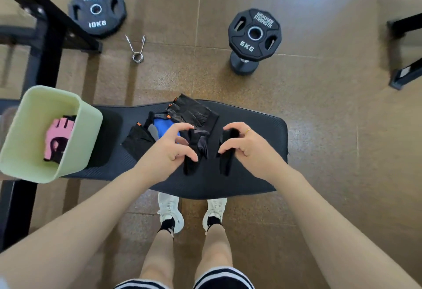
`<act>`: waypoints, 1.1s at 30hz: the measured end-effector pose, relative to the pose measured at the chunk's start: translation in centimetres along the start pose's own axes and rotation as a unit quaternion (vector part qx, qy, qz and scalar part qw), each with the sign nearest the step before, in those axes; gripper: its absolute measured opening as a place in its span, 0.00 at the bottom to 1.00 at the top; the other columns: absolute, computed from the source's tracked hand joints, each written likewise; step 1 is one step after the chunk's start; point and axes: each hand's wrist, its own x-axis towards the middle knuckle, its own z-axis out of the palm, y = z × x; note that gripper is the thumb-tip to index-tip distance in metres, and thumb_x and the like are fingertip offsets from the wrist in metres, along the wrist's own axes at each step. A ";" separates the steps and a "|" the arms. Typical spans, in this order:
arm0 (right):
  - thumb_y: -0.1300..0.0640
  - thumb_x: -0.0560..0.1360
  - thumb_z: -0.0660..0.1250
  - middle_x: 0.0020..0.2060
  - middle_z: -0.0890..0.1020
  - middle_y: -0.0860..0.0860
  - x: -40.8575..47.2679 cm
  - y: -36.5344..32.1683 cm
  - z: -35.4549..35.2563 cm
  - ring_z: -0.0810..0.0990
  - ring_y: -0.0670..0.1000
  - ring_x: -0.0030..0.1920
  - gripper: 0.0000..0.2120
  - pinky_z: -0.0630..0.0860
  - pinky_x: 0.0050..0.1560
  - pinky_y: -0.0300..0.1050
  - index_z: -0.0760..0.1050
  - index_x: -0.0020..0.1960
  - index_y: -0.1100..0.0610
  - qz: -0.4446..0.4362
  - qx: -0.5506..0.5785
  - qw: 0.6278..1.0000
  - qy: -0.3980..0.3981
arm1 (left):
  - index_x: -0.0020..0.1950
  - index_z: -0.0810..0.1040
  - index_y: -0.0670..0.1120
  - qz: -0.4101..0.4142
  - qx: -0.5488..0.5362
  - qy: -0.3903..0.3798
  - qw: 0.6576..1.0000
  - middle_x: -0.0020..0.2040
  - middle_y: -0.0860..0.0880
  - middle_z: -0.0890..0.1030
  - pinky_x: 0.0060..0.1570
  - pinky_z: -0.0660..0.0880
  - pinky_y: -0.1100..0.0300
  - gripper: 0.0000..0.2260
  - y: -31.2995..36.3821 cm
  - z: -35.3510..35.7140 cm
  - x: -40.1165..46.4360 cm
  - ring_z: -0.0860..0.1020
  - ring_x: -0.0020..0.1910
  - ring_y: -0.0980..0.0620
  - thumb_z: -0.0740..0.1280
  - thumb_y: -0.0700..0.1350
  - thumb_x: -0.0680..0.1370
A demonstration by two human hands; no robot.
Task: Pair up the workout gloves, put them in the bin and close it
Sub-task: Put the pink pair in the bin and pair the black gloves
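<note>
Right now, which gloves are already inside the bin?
The pink gloves. They lie inside the pale green bin at the left, while the black and blue ones are all out on the black bench.

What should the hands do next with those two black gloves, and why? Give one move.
Probably lay the black glove under the right hand onto the one under the left hand, making a pair. Both gloves lie apart on the bench pad, each pinched by its own hand, while the green bin already holds pink gloves.
</note>
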 end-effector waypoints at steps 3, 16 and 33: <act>0.64 0.76 0.60 0.67 0.68 0.51 0.0 -3.4 0.8 0.77 0.57 0.45 0.14 0.75 0.45 0.50 0.78 0.53 0.51 -0.021 -0.039 0.999 -0.006 | 0.41 0.82 0.49 -0.031 -0.049 0.020 0.998 0.63 0.51 0.66 0.54 0.71 0.61 0.17 1.0 0.2 -0.9 0.78 0.49 0.50 0.60 0.29 0.71; 0.62 0.71 0.69 0.40 0.77 0.42 0.0 -5.1 4.1 0.75 0.49 0.45 0.07 0.70 0.49 0.40 0.79 0.49 0.56 0.146 0.223 0.962 0.062 | 0.50 0.78 0.52 -0.250 -0.330 0.073 0.907 0.45 0.58 0.81 0.48 0.74 0.69 0.10 3.9 0.6 -3.2 0.78 0.46 0.61 0.62 0.38 0.77; 0.48 0.71 0.70 0.49 0.79 0.50 2.9 -13.3 1.6 0.77 0.49 0.51 0.19 0.74 0.50 0.42 0.70 0.58 0.51 0.105 0.199 0.974 -0.034 | 0.49 0.70 0.60 -0.226 -0.340 0.195 0.892 0.50 0.59 0.77 0.56 0.70 0.67 0.16 4.8 -4.2 -7.5 0.75 0.51 0.63 0.66 0.38 0.75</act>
